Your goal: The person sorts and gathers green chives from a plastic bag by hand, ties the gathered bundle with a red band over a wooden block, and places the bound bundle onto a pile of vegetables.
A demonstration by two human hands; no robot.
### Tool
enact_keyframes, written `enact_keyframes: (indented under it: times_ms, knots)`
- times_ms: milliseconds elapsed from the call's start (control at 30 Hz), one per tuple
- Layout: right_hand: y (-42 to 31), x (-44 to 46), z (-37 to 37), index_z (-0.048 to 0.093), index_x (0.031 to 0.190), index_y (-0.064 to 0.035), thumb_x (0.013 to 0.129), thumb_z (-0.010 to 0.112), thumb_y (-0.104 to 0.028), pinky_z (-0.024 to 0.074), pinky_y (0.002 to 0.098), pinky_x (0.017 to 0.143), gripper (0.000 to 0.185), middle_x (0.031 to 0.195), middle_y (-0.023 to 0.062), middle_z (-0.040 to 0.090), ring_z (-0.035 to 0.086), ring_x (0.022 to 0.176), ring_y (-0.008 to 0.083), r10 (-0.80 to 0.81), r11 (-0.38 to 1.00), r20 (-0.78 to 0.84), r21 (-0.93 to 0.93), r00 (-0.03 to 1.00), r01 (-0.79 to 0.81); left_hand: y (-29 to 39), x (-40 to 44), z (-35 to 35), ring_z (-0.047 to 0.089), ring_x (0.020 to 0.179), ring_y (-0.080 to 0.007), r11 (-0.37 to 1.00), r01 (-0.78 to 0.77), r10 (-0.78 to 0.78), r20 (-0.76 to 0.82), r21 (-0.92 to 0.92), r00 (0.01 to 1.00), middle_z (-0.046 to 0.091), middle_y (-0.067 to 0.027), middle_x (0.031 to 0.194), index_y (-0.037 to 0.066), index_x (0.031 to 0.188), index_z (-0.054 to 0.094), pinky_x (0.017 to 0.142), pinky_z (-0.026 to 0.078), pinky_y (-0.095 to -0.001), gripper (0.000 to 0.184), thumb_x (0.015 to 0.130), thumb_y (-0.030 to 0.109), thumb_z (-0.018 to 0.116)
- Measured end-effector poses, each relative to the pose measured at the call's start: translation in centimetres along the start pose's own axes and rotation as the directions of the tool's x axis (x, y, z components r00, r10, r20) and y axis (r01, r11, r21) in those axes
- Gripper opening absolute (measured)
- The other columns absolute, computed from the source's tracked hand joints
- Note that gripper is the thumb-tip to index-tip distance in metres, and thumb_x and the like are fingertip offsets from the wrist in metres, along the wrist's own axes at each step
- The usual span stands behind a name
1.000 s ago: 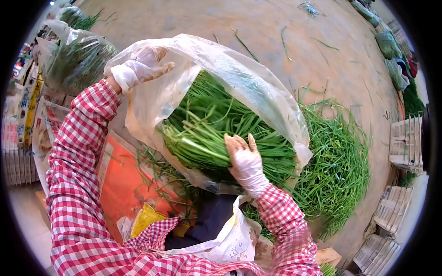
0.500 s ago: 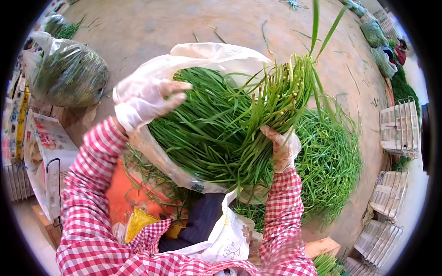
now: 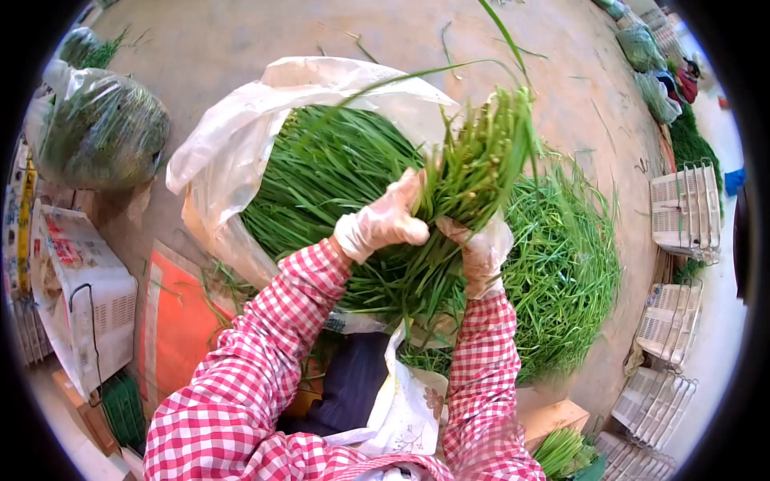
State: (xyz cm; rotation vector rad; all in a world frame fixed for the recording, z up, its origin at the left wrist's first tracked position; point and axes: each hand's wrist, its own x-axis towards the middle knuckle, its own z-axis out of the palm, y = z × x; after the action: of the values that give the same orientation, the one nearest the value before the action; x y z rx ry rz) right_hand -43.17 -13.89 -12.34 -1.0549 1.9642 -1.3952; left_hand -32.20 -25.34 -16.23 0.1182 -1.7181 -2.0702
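Plastic bag [image 3: 220, 132], green stalks [image 3: 321, 172] inside

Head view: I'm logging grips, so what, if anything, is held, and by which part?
The right hand holds a bunch of green stalks below its upturned cut ends. Whether the left hand also grips it cannot be told.

Bright light, strong fisheye distortion

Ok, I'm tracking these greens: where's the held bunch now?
In the head view, the bunch is right of centre, in the right hand, beside the left hand.
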Motion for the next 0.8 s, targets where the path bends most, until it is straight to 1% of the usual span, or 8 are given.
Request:
enact_keyframes:
  times_ms: [100, 167, 300, 467, 633, 733, 767, 800]
  knots:
    - [2.5, -1.2, -0.7, 0.061, 0.103, -0.0063, 0.072, 0.073, -0.021, 0.0497, 0.0315, 0.067, 0.037, 0.095, 0.0075, 0.063, 0.061, 0.081, 0.0176, 0.007, 0.983, 0.151, 0.179, 0.988, -0.034, -2.0, -0.7, 2.4, 0.024, 0.132, -0.0405, 0.608, -0.303, 0.426, 0.021, 0.734, 0.904, 0.022, -0.0274, 0.143, -0.005, 0.141, 0.007, 0.108, 0.015, -0.0506, 0.141, 0.044, 0.075, 0.071]
    - [2.9, -2.7, -2.2, 0.06, 0.105, -0.0059, 0.072, 0.073, -0.021, 0.0497, 0.0315, 0.068, 0.038, 0.095, 0.008, 0.063, 0.061, 0.082, 0.018, 0.085, 0.945, 0.163, 0.298, 0.983, -0.131, 2.0, -0.2, 5.1, 0.021, 0.132, -0.0429, 0.723, -0.116, 0.163, -0.006, 0.681, 0.987, 0.022, -0.0279, 0.143, -0.004, 0.141, 0.003, 0.107, 0.013, -0.0553, 0.139, 0.046, 0.065, 0.077]
    - [-0.9, -6.2, -6.7, 0.057, 0.107, -0.0051, 0.073, 0.072, -0.022, 0.0497, 0.0314, 0.07, 0.041, 0.097, 0.0092, 0.062, 0.061, 0.084, 0.0189, 0.182, 0.936, 0.005, 0.306, 0.983, -0.175, 9.2, 0.7, 12.0, 0.026, 0.131, -0.0407, 0.678, -0.291, 0.284, 0.125, 0.675, 0.951, 0.029, -0.026, 0.139, -0.003, 0.14, 0.014, 0.103, 0.024, -0.0583, 0.125, 0.046, 0.042, 0.082]
    - [-7.7, -10.6, -11.8, 0.055, 0.111, -0.0042, 0.074, 0.072, -0.023, 0.0497, 0.0313, 0.073, 0.045, 0.099, 0.0106, 0.062, 0.06, 0.087, 0.02, 0.144, 0.962, -0.19, 0.258, 0.971, -0.092, 19.1, 0.6, 22.0, 0.038, 0.119, -0.0492, 0.418, -0.316, 0.601, 0.001, 0.852, 0.799, 0.042, -0.0344, 0.122, -0.009, 0.135, 0.025, 0.099, 0.032, -0.0566, 0.057, 0.086, 0.014, 0.041]
    - [-14.0, -11.6, -12.4, 0.052, 0.114, -0.0032, 0.075, 0.072, -0.024, 0.0498, 0.0312, 0.075, 0.049, 0.102, 0.0119, 0.061, 0.06, 0.089, 0.0212, -0.009, 0.975, -0.273, 0.211, 0.962, 0.069, 24.3, 1.1, 22.3, 0.046, 0.116, -0.039, 0.319, -0.315, 0.536, 0.103, 0.894, 0.838, 0.048, -0.024, 0.12, 0.004, 0.135, 0.033, 0.095, 0.04, -0.0463, 0.068, 0.076, 0.022, 0.063]
    - [-15.6, -10.4, -9.7, 0.05, 0.116, -0.0026, 0.076, 0.071, -0.025, 0.0498, 0.0311, 0.077, 0.051, 0.103, 0.0128, 0.061, 0.059, 0.091, 0.0218, -0.122, 0.966, -0.221, 0.196, 0.968, 0.166, 21.2, 4.5, 18.3, 0.042, 0.124, -0.0297, 0.679, -0.616, 0.691, -0.064, 0.399, 0.72, 0.041, -0.0192, 0.135, 0.01, 0.133, 0.041, 0.101, 0.038, -0.0413, 0.068, 0.08, 0.047, 0.061]
    - [-15.5, -10.0, -8.7, 0.05, 0.117, -0.0024, 0.076, 0.071, -0.025, 0.0498, 0.0311, 0.078, 0.052, 0.103, 0.0131, 0.061, 0.059, 0.091, 0.0221, -0.147, 0.968, -0.18, 0.176, 0.973, 0.179, 26.2, 4.1, 16.2, 0.047, 0.119, -0.0272, 0.746, -0.11, 0.126, 0.023, 0.656, 0.992, 0.051, -0.0168, 0.127, 0.007, 0.126, 0.049, 0.101, 0.038, -0.038, 0.051, 0.087, 0.04, 0.052]
    - [-14.9, -9.8, -7.5, 0.049, 0.118, -0.0022, 0.076, 0.071, -0.025, 0.0498, 0.0311, 0.078, 0.052, 0.104, 0.0133, 0.061, 0.059, 0.092, 0.0223, -0.158, 0.978, -0.111, 0.121, 0.981, 0.171, 25.1, 4.9, 13.2, 0.053, 0.112, -0.0251, 0.466, -0.541, 0.485, 0.309, 0.701, 0.818, 0.058, -0.0135, 0.118, 0.007, 0.118, 0.057, 0.1, 0.039, -0.0359, 0.037, 0.093, 0.03, 0.044]
